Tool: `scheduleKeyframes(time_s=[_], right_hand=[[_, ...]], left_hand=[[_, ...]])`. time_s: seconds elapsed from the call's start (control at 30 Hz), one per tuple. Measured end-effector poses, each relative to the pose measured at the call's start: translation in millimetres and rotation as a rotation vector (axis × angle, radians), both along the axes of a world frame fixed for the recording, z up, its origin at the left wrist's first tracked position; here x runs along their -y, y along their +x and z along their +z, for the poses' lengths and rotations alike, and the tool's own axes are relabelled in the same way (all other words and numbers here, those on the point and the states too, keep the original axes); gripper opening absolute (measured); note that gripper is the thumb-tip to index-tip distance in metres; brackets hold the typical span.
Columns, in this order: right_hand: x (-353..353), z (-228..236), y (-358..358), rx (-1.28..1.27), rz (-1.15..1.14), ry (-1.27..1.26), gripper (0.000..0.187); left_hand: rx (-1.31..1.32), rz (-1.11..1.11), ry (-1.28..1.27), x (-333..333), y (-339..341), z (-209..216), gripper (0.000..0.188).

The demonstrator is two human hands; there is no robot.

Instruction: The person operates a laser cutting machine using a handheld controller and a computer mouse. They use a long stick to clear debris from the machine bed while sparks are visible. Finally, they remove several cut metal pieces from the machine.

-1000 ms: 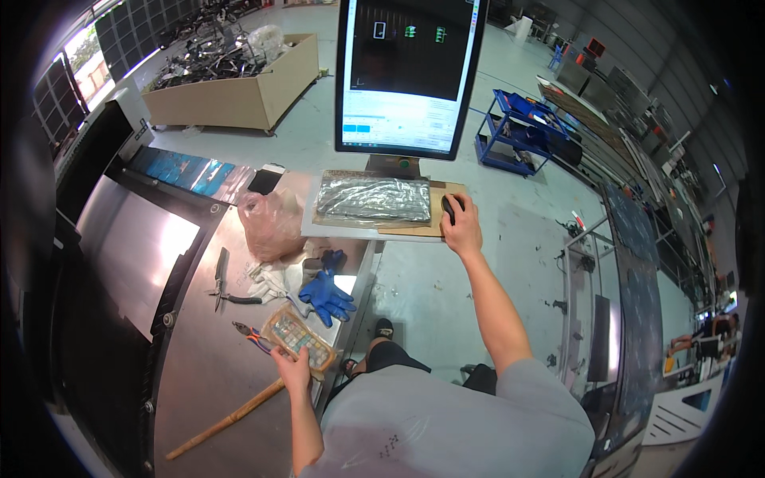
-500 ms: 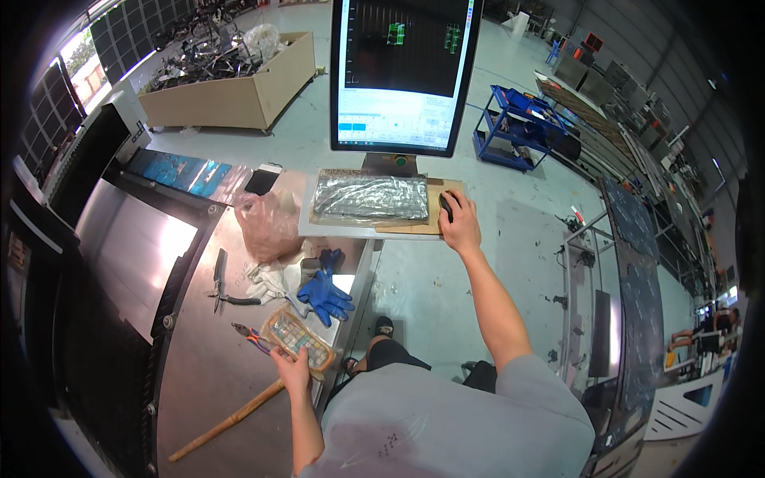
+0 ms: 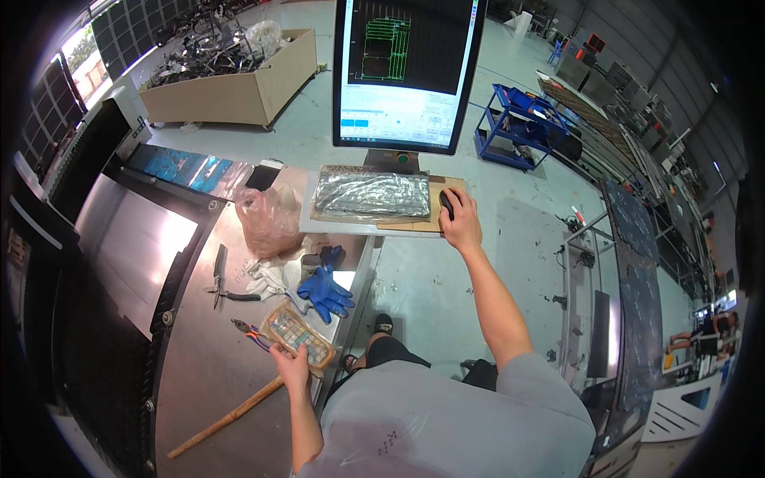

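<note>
Black mouse (image 3: pixel 445 209), on the right end of the brown cardboard sheet (image 3: pixel 410 225) on the tray (image 3: pixel 331 229) below the monitor (image 3: pixel 398 119). Looks light and hard-shelled, maybe a bit slick; should slide around easily on cardboard. Best taken from above, palm over the back, fingers down the sides. Pretty much like the right hand (image 3: pixel 462 225): loosely curled over it, nothing else in there.

Handheld keypad (image 3: pixel 299 329) in the left hand (image 3: pixel 293 366), gripped at the lower end with the thumb over the button face. Looks stiff and fairly light, probably slippery with that yellowed clear cover. Would go for the edges, away from the buttons. Can't tell if touching the bench.

Smooth metal bench (image 3: pixel 203 350), shiny and cluttered: pink plastic bag (image 3: pixel 275 223), white gloves (image 3: pixel 269 281), blue glove (image 3: pixel 325 295), pliers (image 3: pixel 253 333) right beside the keypad, black-handled cutters (image 3: pixel 223 287), wooden handle (image 3: pixel 227 418).

Big workshop around it: pale green floor (image 3: pixel 422 295), tan bin (image 3: pixel 239 103) of scrap ahead to the left, blue cart (image 3: pixel 506 150) off to the right.
</note>
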State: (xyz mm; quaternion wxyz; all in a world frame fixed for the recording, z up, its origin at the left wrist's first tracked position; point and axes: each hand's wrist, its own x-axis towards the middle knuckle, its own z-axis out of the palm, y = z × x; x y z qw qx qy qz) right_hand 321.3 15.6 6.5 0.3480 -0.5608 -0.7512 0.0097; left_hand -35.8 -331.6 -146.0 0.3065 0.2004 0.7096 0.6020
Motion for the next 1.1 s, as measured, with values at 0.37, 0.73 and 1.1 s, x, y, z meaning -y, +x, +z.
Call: scheduleKeyframes(time_s=[0.37,0.73,1.1], right_hand=[[-6,-13,4,0.022,-0.049,-0.004,0.046],[-4,-7,2,0.006,-0.044,-0.022,0.043],[-3,-7,0,0.010,-0.070,-0.037,0.044]], left_hand=[[-0.030,-0.009,-0.073,-1,8,30,0.053],[-0.060,-0.004,-0.128,-2,7,32,0.054],[-0.070,-0.003,-0.185,-2,8,38,0.050]])
